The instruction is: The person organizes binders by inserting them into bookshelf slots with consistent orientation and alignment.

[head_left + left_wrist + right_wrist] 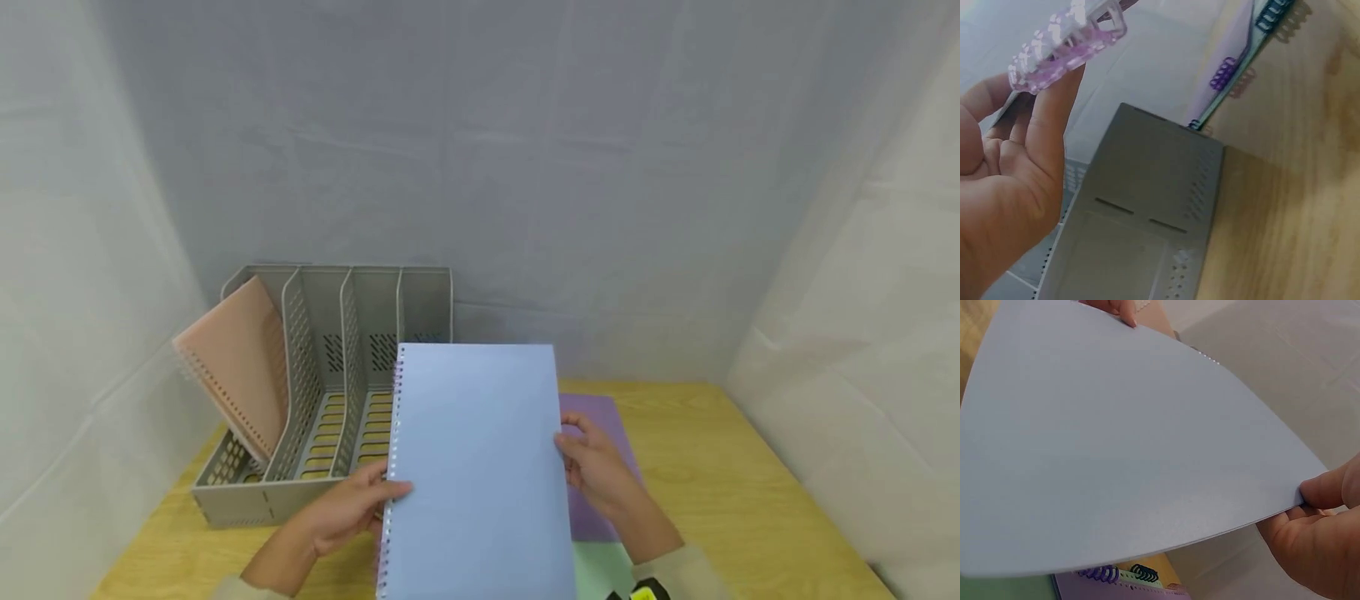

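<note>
A light blue spiral notebook [480, 467] is held up between both hands, its coil along the left side. My left hand [347, 510] pinches the coil edge, thumb on the cover and fingers behind. In the left wrist view the clear purplish coil [1066, 53] lies over those fingers. The right hand [600, 467] grips the opposite edge between thumb and fingers. Behind the notebook stands a grey file organizer [232, 504] with several slots. A pink spiral notebook [240, 358] leans in its leftmost slot.
Under the right hand, a purple notebook [592, 521] and a pale green notebook [600, 567] lie on the yellow wood-look table [720, 475]. Pale sheeting [525, 167] hangs behind and at both sides. A dark and yellow object [648, 590] shows at the right wrist.
</note>
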Tool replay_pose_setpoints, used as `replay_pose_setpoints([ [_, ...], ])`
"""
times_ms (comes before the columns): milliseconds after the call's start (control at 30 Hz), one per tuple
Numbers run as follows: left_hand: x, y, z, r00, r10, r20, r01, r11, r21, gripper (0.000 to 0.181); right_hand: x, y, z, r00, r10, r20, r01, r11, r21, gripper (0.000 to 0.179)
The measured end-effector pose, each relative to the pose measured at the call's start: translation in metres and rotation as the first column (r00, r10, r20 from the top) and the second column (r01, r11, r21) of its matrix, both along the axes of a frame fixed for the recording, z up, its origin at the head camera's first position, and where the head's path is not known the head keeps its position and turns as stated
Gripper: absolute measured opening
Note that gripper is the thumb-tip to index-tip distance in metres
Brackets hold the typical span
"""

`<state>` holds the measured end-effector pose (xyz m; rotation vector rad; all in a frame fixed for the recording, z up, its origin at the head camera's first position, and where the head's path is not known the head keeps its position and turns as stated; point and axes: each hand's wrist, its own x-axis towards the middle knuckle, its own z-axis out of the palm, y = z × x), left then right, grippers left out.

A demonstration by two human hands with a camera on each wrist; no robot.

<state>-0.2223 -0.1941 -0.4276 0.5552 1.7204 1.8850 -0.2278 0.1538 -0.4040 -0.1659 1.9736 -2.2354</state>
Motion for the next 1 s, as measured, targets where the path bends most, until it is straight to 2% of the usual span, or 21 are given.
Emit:
replay_pose_setpoints([
  [133, -0.001, -0.005, 0.005, 0.999, 0.049, -0.022, -0.049, 0.998, -0.034, 0.057, -0.001, -0.006, 0.003, 0.999, 0.036, -0.013, -0.036, 0.999, -0.03, 0.024],
  [233, -0.001, -0.008, 0.008, 0.997, 0.061, -0.037, -0.063, 0.997, -0.047, 0.055, -0.001, -0.01, 0.006, 0.998, 0.056, -0.023, -0.057, 0.998, -0.04, 0.026],
  [400, 0.002, -0.014, 0.011, 0.998, 0.049, -0.046, -0.052, 0.997, -0.053, 0.054, 0.0, -0.015, 0.006, 0.998, 0.063, -0.018, -0.064, 0.997, -0.033, 0.03],
  [633, 0.005, -0.026, 0.018, 0.993, 0.02, -0.117, -0.026, 0.998, -0.054, 0.051, -0.002, -0.029, 0.003, 0.998, 0.054, -0.009, -0.054, 0.998, -0.027, 0.045],
  [767, 0.007, -0.035, 0.022, 0.991, 0.008, -0.135, -0.016, 0.998, -0.062, 0.051, -0.002, -0.034, 0.001, 0.999, 0.05, 0.001, -0.05, 0.998, -0.027, 0.04],
  [900, 0.008, -0.046, 0.026, 0.986, 0.024, -0.163, -0.035, 0.997, -0.066, 0.052, -0.002, -0.038, -0.005, 0.999, 0.049, 0.003, -0.049, 0.997, -0.062, 0.032],
  [1000, 0.009, -0.054, 0.03, 0.986, 0.05, -0.157, -0.06, 0.996, -0.059, 0.047, -0.004, -0.041, -0.011, 0.999, 0.042, -0.019, -0.043, 0.997, -0.058, 0.037],
])
